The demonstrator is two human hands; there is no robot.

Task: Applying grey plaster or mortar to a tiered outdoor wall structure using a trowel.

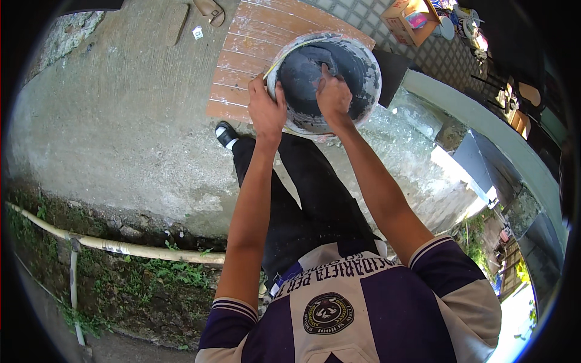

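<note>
Grey coats the hollow just past my right hand (334,97), index finger stretched forward, the other fingers curled in; whether they pinch anything, I can't tell. Over on the near left, my left hand (267,109) is clamped on the rim of the round tub (371,78), thumb toward the inside. And that's my only visible hold! If those fingers slip on the smeared edge while the right pushes, the tub could skid or tilt. Lean too hard on one side and it could rock; drag the finger out carelessly and the dark grey coating (299,75) might spatter my trousers (308,175).

What a surface in there: smooth and flat toward the left, a raised ridge by my fingertip, pale crust blotching the circular wall. How wet it is, I can't tell. Outside comes the tan board (248,60), straight-lined and scuffed white, which the tub sits over. Further out, rough, stained concrete (133,121); beyond, diamond-patterned tiles (363,18) and a boxy open cardboard carton (399,27).
</note>
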